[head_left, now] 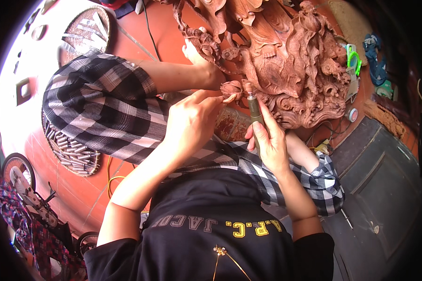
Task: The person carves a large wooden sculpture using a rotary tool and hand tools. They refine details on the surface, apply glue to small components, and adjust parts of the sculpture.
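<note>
A large reddish-brown wood carving (pixel 279 70), full of curling folds and swirls, lies just beyond my lap. At its near left edge a carved wooden flower bud (pixel 232 89) sticks out. My left hand (pixel 192 117) is closed, its curled fingertips gripping the bud's left side; part of the contact is hidden. In my right hand (pixel 269 143) is a green rotary tool handpiece (pixel 254 110), held like a pen with the fingers wrapped round it. Its metal end points away from me, close to the bud's right side. Whether the tip touches wood I cannot tell.
My legs in checked trousers (pixel 103 103) flank the carving, a bare foot (pixel 197 54) beside it. At left are a woven tray (pixel 109 28) with pale strips, a basket (pixel 96 169) of metal rods and a bicycle (pixel 21 173). A dark panel (pixel 380 187) lies right.
</note>
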Demonstrator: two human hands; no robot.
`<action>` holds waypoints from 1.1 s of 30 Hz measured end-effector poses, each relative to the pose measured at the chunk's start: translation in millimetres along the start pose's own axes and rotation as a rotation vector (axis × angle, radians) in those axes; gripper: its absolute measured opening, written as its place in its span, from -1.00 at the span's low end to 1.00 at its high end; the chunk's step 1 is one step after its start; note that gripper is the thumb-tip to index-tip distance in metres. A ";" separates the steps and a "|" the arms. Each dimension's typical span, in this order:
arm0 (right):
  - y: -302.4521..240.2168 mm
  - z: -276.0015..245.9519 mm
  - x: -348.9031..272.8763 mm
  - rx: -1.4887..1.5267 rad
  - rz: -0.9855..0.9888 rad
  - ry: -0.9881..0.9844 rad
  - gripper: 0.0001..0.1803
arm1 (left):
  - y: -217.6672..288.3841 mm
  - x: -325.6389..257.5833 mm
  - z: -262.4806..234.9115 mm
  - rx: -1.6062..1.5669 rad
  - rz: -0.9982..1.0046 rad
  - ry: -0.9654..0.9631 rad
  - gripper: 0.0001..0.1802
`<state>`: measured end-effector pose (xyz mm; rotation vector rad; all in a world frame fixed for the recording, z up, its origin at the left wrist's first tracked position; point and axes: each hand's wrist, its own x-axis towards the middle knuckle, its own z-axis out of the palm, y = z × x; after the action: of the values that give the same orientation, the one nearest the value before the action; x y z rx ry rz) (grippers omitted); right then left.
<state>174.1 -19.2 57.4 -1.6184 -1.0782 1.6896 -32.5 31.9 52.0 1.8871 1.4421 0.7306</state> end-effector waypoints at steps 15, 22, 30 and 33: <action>12.0 -1.7 2.2 -0.528 -0.416 0.145 -0.49 | -20.1 0.2 19.8 -0.048 -0.055 -0.052 -0.84; 0.0 -1.1 -1.8 -0.646 -0.301 0.037 -0.49 | -21.6 0.1 19.7 -0.062 -0.060 -0.085 -0.85; 4.4 -3.6 3.0 -0.617 -0.369 0.081 -0.49 | -22.1 -0.1 21.1 -0.018 0.032 -0.043 -0.86; -3.6 -0.4 -0.7 -0.641 -0.323 0.034 -0.50 | -22.3 -0.1 21.5 -0.018 0.058 -0.037 -0.86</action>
<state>174.1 -17.8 60.7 -1.6946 -1.8793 1.1587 -29.8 32.7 21.2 1.9260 1.3585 0.7295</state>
